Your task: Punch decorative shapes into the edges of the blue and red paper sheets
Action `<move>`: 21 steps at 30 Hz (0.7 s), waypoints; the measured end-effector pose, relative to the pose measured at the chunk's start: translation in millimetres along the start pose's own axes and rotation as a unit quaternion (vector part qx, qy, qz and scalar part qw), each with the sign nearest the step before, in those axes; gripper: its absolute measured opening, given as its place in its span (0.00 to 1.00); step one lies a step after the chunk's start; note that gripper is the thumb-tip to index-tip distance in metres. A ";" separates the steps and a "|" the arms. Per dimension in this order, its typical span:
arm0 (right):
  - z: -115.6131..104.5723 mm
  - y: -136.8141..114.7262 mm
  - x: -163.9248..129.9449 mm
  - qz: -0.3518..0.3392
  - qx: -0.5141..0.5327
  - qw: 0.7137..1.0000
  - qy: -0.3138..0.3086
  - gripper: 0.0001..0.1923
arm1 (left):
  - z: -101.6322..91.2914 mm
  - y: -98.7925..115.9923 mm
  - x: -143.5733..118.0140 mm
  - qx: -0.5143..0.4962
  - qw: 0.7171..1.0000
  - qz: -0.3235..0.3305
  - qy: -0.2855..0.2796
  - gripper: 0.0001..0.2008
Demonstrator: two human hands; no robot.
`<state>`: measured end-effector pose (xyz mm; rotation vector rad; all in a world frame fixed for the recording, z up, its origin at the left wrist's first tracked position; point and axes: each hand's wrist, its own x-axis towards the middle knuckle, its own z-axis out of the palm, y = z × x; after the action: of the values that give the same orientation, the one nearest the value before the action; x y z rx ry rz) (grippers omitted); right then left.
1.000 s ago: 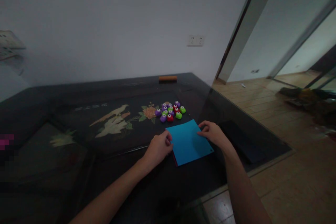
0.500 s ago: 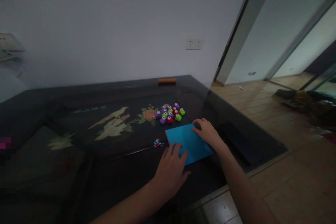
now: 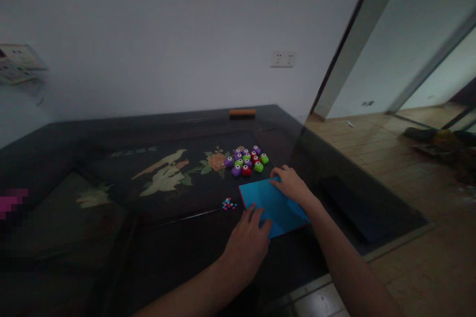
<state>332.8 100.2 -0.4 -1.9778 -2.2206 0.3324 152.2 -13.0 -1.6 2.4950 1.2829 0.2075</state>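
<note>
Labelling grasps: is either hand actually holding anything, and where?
Nothing is lifted. Left hand presses the near left corner of the blue paper stack; right hand rests flat on its far edge. No closed grip.

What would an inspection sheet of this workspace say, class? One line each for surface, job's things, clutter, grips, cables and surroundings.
Surface: dark lacquered table with an inlaid bird and flower picture; dim light.
Job's things: blue paper stack, lying flat near the table's right edge; a red edge shows beneath.
Clutter: cluster of small purple, green and red punches beyond the paper; tiny coloured scraps to its left; orange bar at the far edge.
Grips: left hand flat, fingertips on the paper's near corner; right hand flat on its far part. Neither grasps anything.
Cables: nothing seen.
Surroundings: pale wall with a socket; wooden floor and a doorway to the right.
</note>
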 end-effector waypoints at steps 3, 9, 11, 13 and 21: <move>2.8 5.0 0.5 -0.002 0.014 1.000 0.012 0.09 | -1.1 -1.6 0.9 0.003 1.000 0.000 -0.019 0.20; 8.4 8.7 2.7 -0.008 0.019 1.000 0.017 0.11 | -5.5 -2.0 2.2 -0.008 0.999 -0.012 -0.040 0.21; 9.5 7.6 3.4 -0.009 0.019 1.000 0.019 0.10 | -4.6 -1.6 2.3 -0.005 0.999 -0.009 -0.037 0.20; 9.6 6.6 4.1 -0.011 0.022 0.999 0.024 0.10 | -3.4 -1.4 2.3 0.008 0.999 -0.005 -0.037 0.20; -4.1 16.9 3.4 0.019 0.089 0.995 0.039 0.08 | -8.1 -1.3 1.9 0.034 0.999 -0.006 -0.034 0.21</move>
<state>349.6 105.7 -1.0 -1.9071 -2.0326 0.4354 150.0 -8.9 5.5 2.5265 1.2973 0.0764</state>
